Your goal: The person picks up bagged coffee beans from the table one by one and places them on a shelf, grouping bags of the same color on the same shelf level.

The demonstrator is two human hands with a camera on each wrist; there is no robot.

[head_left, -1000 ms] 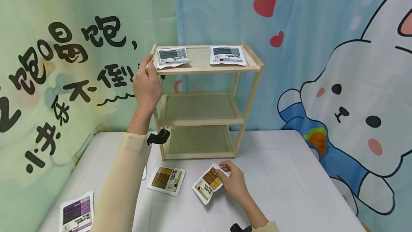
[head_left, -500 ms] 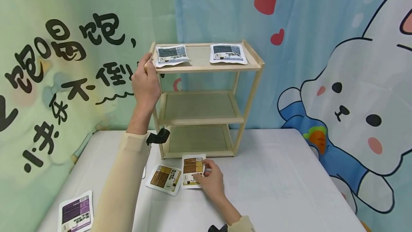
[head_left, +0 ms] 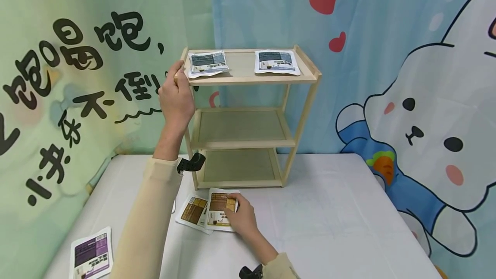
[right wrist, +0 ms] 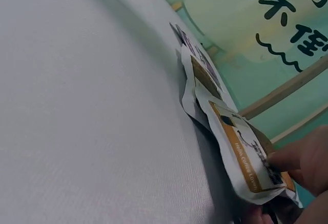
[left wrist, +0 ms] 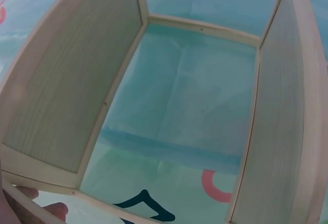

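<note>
My left hand (head_left: pixel 177 98) grips the upper left corner of a three-tier wooden shelf rack (head_left: pixel 244 145); in the left wrist view its fingertips (left wrist: pixel 59 211) curl round the frame. A white coffee sachet with a brown and yellow label (head_left: pixel 218 223) is pinched by its right side in my right hand (head_left: pixel 243 218). That sachet overlaps the right part of a similar brown-labelled sachet (head_left: pixel 192 212) in front of the rack. The right wrist view shows the thumb on the face of the held sachet (right wrist: pixel 238 152), tilted over the table.
Two blue-labelled sachets, a left one (head_left: pixel 208 64) and a right one (head_left: pixel 277 62), lie on the top shelf. A purple-labelled sachet (head_left: pixel 91 255) is at the table's front left. Printed curtains (head_left: pixel 263 7) stand behind the white table (head_left: pixel 341 227).
My right hand has carried its sachet leftward and turned it upright in the view, until it overlaps the other brown-labelled one. The left hand keeps its grip on the rack.
</note>
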